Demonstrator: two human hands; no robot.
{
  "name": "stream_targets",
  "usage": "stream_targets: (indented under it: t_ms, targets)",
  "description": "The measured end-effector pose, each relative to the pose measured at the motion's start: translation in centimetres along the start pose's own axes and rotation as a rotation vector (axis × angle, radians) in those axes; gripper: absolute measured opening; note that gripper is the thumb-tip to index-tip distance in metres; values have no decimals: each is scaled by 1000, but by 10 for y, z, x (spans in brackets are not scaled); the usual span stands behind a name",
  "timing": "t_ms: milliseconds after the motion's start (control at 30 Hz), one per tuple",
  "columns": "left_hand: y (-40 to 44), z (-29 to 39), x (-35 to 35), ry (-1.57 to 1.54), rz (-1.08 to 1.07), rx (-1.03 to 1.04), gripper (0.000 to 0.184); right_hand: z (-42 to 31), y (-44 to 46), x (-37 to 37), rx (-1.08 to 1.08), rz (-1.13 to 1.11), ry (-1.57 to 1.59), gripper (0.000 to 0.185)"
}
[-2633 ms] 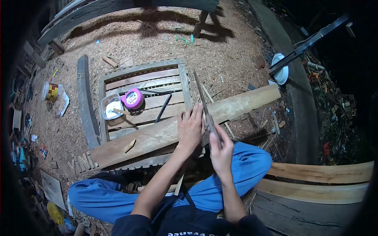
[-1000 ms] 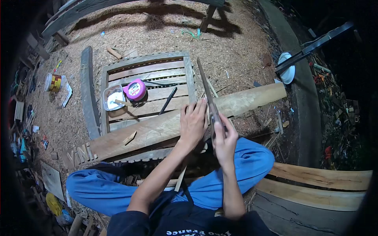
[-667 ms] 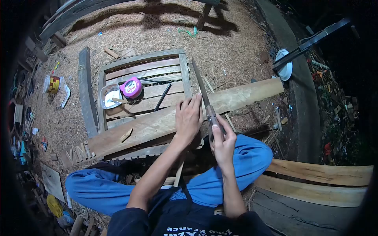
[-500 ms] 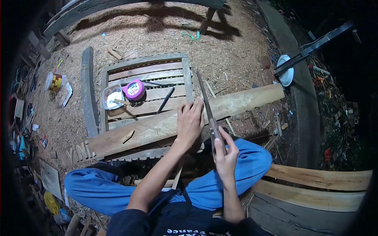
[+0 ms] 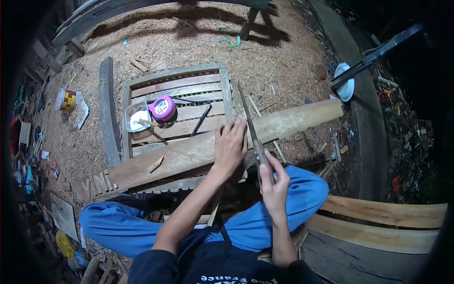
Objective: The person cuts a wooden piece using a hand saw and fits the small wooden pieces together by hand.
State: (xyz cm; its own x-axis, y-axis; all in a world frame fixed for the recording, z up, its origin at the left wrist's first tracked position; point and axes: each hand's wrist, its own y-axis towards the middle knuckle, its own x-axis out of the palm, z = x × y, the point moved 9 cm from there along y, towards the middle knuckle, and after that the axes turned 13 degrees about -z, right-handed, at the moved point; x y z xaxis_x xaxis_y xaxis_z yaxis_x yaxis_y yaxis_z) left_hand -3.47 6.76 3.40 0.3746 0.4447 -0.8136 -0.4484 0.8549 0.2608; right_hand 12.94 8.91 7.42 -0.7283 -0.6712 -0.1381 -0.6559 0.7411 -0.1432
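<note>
My right hand is closed round the brown handle of a saw, whose narrow dark blade is seen nearly edge-on and points away from me. Under it, a long wooden plank lies slantwise across a slatted wooden frame. My left hand presses on the plank just left of the blade, fingers bent and close together. What sits beneath those fingertips is hidden. A small wood offcut rests on the plank, and several short sticks are laid out at its left end.
On the slats are a pink tape measure, a black pen and a clear tub of white stuff with a stick in it. A grey beam and a yellow-red tub lie left. Planks sit at right.
The saw and my right hand have shifted slightly. My left hand keeps its place on the plank, and the whole view has moved a little.
</note>
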Motion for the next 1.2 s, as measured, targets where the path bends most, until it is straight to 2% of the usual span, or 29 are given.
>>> stream_targets:
  t_ms: [100, 167, 200, 300, 367, 500, 567, 700, 767, 800, 833, 933, 1067, 1200]
  targets:
    - [0, 3, -5, -1, 30, 12, 48, 12, -2, -2, -2, 0, 20, 43]
    - [0, 1, -2, 23, 2, -3, 51, 0, 21, 13, -82, 32, -91, 44]
    - [0, 1, -2, 26, 2, -5, 51, 1, 29, 16, -2, 10, -80, 44]
    - [3, -2, 1, -3, -33, -33, 51, 6, -2, 2, 11, 11, 79, 43]
    - [1, -1, 2, 7, 3, -17, 52, 8, -16, -3, -26, -15, -11, 43]
    - [1, 0, 1, 25, -69, -26, 56, 3, 25, 12, 33, -8, 32, 43]
    - [4, 1, -4, -4, -11, -17, 54, -8, 21, 15, -93, -26, -110, 44]
    - [0, 1, 0, 19, -12, -10, 55, -5, 5, 6, -147, 43, -135, 40]
    - [2, 3, -5, 8, -25, -7, 53, -6, 43, 15, -126, 22, -114, 39]
    - [2, 2, -5, -17, -32, -10, 52, -13, 46, 17, -219, 37, -170, 40]
    - [4, 0, -5, -15, -26, -8, 52, -10, 37, 12, -225, 37, -171, 40]
    - [8, -1, 1, -11, -22, -26, 53, 7, -5, -3, 3, -1, -11, 42]
    - [0, 1, 0, 6, -34, -14, 53, -8, 48, 16, 41, -10, -113, 42]
    - [3, -1, -1, -7, -20, -25, 51, -18, 12, 5, -1, -7, -47, 42]
